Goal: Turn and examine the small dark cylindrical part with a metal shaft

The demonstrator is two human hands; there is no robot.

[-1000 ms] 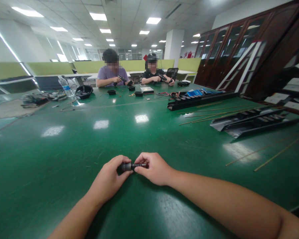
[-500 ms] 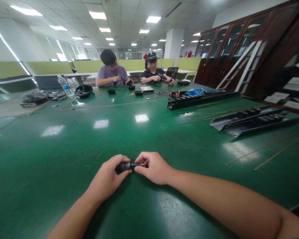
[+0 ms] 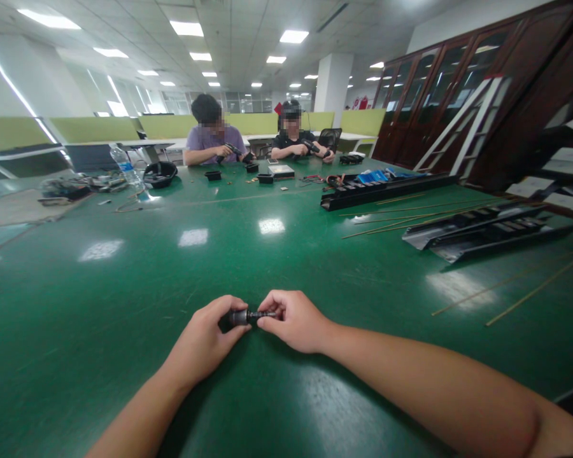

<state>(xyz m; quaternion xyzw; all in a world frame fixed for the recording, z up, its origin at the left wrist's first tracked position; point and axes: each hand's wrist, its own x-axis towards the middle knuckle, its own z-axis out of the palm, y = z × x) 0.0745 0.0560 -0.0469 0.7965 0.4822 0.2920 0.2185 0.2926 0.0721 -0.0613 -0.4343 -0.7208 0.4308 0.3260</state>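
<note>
Head cam: my L hand (image 3: 201, 340) and R hand (image 3: 291, 322) are both closed, pinching a small black part (image 3: 244, 316) between them, low centre of frame. It's a stubby barrel w/ a thin shaft pointing toward my R hand, though it's too small to make out any detail. Both forearms reach in over the green workbench (image 3: 124, 356). Nothing else is near my hands.

Upper centre, across the bench, a co-worker in a lilac tee (image 3: 214, 145) and one in black (image 3: 291, 144) each hold a dark handheld tool. Small black trays (image 3: 265, 179) sit in front of them. Right of frame: long black rails (image 3: 386, 192) and thin wooden strips (image 3: 535, 289). Upper left: a water bottle (image 3: 125, 166) beside a round black dish (image 3: 160, 173).
</note>
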